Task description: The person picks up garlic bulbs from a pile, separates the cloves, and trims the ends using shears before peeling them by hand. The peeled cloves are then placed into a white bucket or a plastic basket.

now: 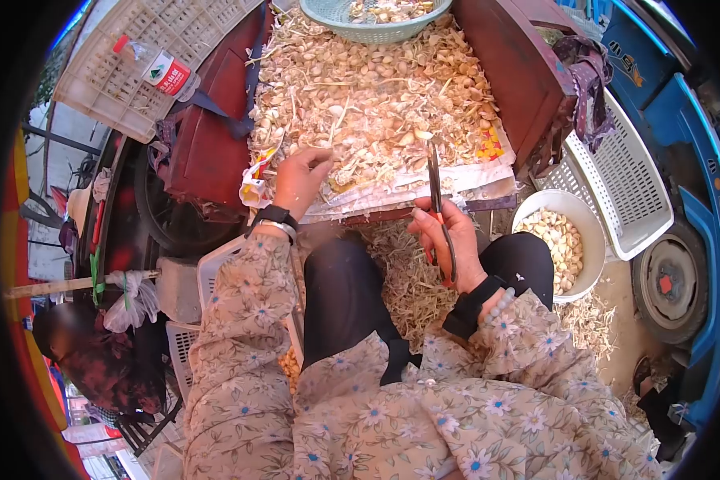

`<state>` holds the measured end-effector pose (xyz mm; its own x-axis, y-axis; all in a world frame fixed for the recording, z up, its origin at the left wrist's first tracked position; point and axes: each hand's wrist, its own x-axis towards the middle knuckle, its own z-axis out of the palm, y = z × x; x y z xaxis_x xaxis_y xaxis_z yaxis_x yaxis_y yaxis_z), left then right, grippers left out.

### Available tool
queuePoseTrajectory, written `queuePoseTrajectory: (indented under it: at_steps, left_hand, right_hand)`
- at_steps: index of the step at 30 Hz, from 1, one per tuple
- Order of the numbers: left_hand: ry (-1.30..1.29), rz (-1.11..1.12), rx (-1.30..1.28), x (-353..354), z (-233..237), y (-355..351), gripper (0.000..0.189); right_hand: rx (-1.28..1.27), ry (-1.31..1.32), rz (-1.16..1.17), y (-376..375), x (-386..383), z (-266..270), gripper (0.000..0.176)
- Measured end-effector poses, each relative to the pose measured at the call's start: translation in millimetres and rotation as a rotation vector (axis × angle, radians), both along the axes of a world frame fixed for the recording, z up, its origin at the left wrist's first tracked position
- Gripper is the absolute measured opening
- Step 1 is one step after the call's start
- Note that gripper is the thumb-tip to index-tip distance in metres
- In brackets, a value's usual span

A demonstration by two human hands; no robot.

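My right hand (454, 240) grips a pair of scissors (434, 178), its dark blades pointing away from me over the table's near edge. My left hand (300, 182) is closed, fingertips drawn together at the near left of the heap; what they hold, if anything, I cannot make out. In front of both hands spreads a thick heap of garlic cloves (376, 112) mixed with dry skins and stalks. One pale clove (423, 135) lies just beyond the scissor tips.
A green basket (392, 32) holding cloves stands at the heap's far side. Right of my knee is a white bucket (590, 240) of cloves, beside a white crate (628, 176). A bottle (164, 72) rests on a crate at upper left. Dry stalks (416, 296) cover the ground.
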<state>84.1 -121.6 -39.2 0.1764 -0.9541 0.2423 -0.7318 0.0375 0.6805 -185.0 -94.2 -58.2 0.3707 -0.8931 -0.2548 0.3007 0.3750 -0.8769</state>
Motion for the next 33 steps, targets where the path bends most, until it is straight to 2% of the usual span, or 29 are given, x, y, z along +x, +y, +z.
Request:
queuePoseTrajectory:
  at_steps: [1, 4, 5, 9, 12, 13, 16, 17, 25, 28, 33]
  left_hand:
    - [-0.023, 0.009, 0.066, -5, -6, -19, 0.025]
    - [-0.451, 0.012, 0.048, -17, -16, -43, 0.030]
    - [-0.464, 0.011, 0.082, -10, -21, -49, 0.038]
    - [-0.421, 0.079, 0.147, 24, -22, -48, 0.033]
    - [0.337, 0.280, 0.294, 32, -19, -39, 0.028]
    - [0.572, 0.306, 0.177, 32, -20, -33, 0.023]
    - [0.818, 0.293, 0.184, 32, -9, -6, 0.020]
    - [0.831, 0.310, 0.178, 27, -3, 1, 0.019]
    - [1.503, -0.070, 0.139, 8, 19, 45, 0.024]
    - [1.421, -0.045, 0.142, -21, 29, 55, 0.025]
    - [1.232, -0.156, 0.169, -41, 36, 60, 0.029]
  right_hand:
    - [0.005, 0.010, 0.000, -1, -1, -1, 0.024]
    - [0.008, 0.016, 0.001, -3, -3, -2, 0.024]
    - [0.001, 0.006, 0.000, -3, -3, -3, 0.024]
    - [0.012, 0.003, 0.034, -3, -2, -2, 0.024]
    - [0.021, -0.019, 0.038, -2, -2, -1, 0.025]
    - [0.033, -0.018, 0.042, -2, -2, 0, 0.025]
    - [0.052, -0.012, 0.051, -2, -2, 3, 0.025]
    - [0.045, -0.009, 0.049, -1, -2, 3, 0.025]
    - [0.035, 0.032, 0.083, -1, 1, 2, 0.026]
    - [0.021, 0.047, 0.085, 0, 2, -2, 0.027]
    - [0.007, 0.037, 0.087, 0, 3, -5, 0.027]
